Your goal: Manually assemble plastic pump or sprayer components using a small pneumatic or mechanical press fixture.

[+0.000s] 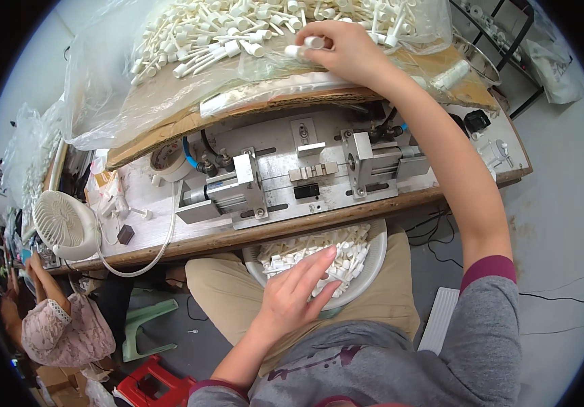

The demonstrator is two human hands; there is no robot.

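Observation:
My right hand (346, 51) reaches to the near edge of a heap of white capped sticks (210, 41) on a plastic sheet. Its fingers are closed round a white capped stick (314, 43); a second white cap (295, 51) lies against the fingertips. Over a basin (373, 268) on my lap hovers my left hand (292, 288), fingers stretched out and thumb apart. It appears to hold nothing, though white pieces (353, 251) in the basin show behind the fingers. Between the two hands stands a metal fixture (314, 173) with a small grooved block at its centre.
Cardboard (163, 139) under the heap overhangs the fixture's back. A white fan (65, 224), a tape roll (170, 161) and a looping tube (160, 254) are at the left. Another person in a pink lace top (68, 329) sits at lower left, near a green stool (146, 319) and red stool (156, 383).

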